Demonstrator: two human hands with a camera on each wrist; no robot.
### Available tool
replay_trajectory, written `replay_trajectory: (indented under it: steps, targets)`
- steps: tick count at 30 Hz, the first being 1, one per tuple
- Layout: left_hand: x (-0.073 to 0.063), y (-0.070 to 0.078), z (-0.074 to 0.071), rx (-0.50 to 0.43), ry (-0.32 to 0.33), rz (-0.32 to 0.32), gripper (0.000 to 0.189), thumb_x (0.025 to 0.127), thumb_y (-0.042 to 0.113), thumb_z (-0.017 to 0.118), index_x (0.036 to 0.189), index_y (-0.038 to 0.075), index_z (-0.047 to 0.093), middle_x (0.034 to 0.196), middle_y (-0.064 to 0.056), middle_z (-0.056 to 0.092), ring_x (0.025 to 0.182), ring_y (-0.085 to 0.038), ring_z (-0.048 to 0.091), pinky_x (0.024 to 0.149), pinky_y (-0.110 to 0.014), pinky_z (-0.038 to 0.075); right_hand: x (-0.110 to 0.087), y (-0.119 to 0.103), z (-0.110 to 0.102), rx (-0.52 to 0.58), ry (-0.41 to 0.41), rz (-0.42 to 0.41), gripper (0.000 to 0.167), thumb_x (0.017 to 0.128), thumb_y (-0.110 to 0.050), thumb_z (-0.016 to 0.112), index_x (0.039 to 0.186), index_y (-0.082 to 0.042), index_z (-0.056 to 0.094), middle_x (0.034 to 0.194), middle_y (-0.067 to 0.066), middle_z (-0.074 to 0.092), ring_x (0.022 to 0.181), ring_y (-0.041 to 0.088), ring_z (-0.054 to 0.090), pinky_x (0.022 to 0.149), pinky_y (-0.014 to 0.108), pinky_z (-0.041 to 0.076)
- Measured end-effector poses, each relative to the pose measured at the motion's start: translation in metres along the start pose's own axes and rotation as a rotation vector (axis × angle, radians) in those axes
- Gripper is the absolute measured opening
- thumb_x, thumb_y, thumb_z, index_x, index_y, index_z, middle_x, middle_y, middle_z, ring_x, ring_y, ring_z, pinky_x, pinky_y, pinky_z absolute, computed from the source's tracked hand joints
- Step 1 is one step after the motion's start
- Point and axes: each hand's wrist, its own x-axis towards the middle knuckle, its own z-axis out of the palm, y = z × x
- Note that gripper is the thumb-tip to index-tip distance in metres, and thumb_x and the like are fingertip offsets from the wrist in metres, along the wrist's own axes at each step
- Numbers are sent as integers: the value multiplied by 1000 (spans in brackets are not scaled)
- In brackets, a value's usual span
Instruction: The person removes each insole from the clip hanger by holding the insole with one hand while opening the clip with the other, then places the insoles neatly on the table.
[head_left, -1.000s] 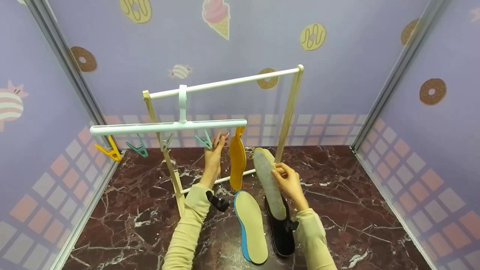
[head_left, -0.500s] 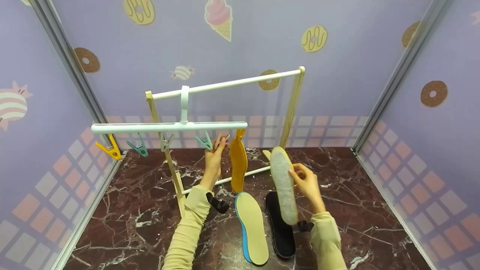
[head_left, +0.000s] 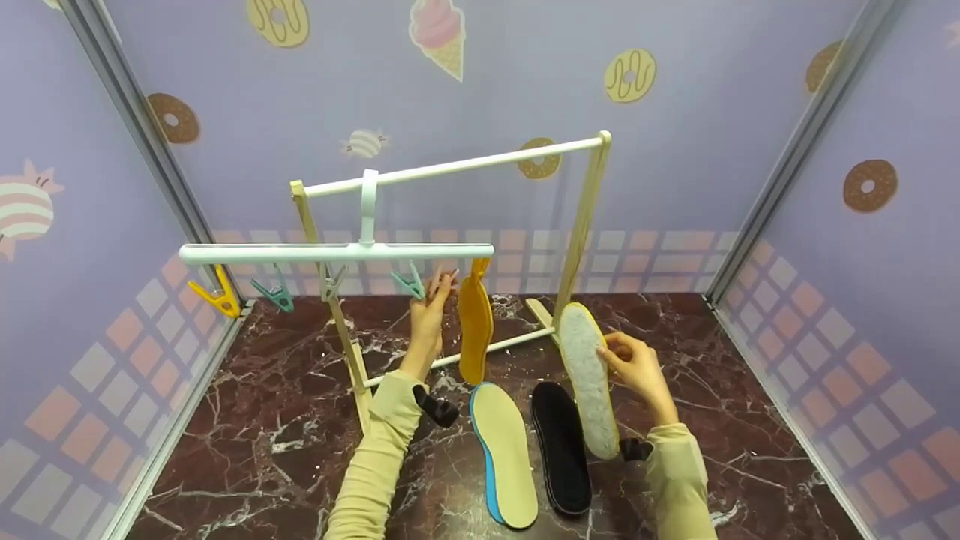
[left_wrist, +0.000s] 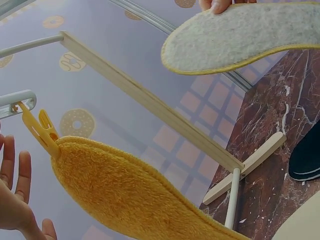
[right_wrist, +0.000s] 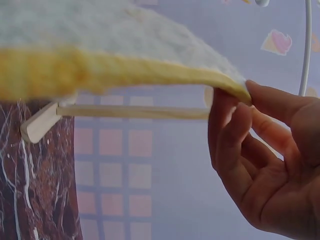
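My right hand (head_left: 637, 369) pinches the yellow-trimmed edge of a fuzzy grey-white insole (head_left: 585, 379), held up slightly tilted. In the right wrist view, thumb and fingers meet on its rim. A fuzzy orange-yellow insole (head_left: 474, 330) hangs from a yellow clip (left_wrist: 41, 131) at the right end of the pale green hanger (head_left: 337, 253). Just left of that hanging insole, my left hand (head_left: 427, 319) is raised beside a green clip (head_left: 409, 282). Its fingers are extended and hold nothing in the left wrist view.
A cream-and-blue insole pair (head_left: 506, 457) and a black insole (head_left: 561, 450) lie on the dark marbled tabletop (head_left: 712, 405). The hanger hooks over the white bar (head_left: 465, 163) of a wooden rack (head_left: 581, 225). More clips (head_left: 277, 291) dangle on the left.
My right hand has carried the grey-white insole to the right, off from above the black insole, which now shows fully. The left hand has stayed about where it was.
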Motion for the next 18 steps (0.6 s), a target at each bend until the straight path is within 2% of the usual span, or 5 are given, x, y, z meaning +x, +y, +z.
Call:
replay_trajectory:
  steps: [7, 12, 15, 18]
  targets:
    - [1, -1, 1, -14, 2, 3, 23, 88, 10, 54, 108, 0, 59, 79, 9, 68, 75, -9, 62, 106, -44, 27, -1, 12, -9, -83, -128, -70, 18, 84, -7, 59, 98, 4, 61, 75, 20, 65, 51, 16, 56, 46, 20, 47]
    - [0, -1, 1, -4, -1, 7, 13, 89, 10, 53, 97, 10, 64, 76, 7, 68, 74, -10, 61, 105, -49, 26, -4, 19, -16, -148, -216, -76, 21, 82, -1, 58, 102, 7, 58, 75, 22, 65, 53, 13, 57, 48, 20, 46]
    - [-1, -1, 2, 14, 0, 4, 12, 89, 12, 53, 90, 16, 65, 74, 7, 67, 74, -10, 61, 104, -49, 25, -5, 24, -19, -150, -254, -63, 25, 81, 3, 56, 105, 9, 56, 78, 24, 65, 58, 17, 61, 50, 23, 49]
    - [-1, -1, 2, 21, 2, 6, 12, 89, 12, 54, 91, 15, 65, 74, 8, 67, 75, -13, 61, 103, -49, 27, -6, 29, -20, -144, -279, -46, 28, 80, 6, 54, 107, 11, 55, 82, 27, 65, 63, 23, 64, 52, 27, 51]
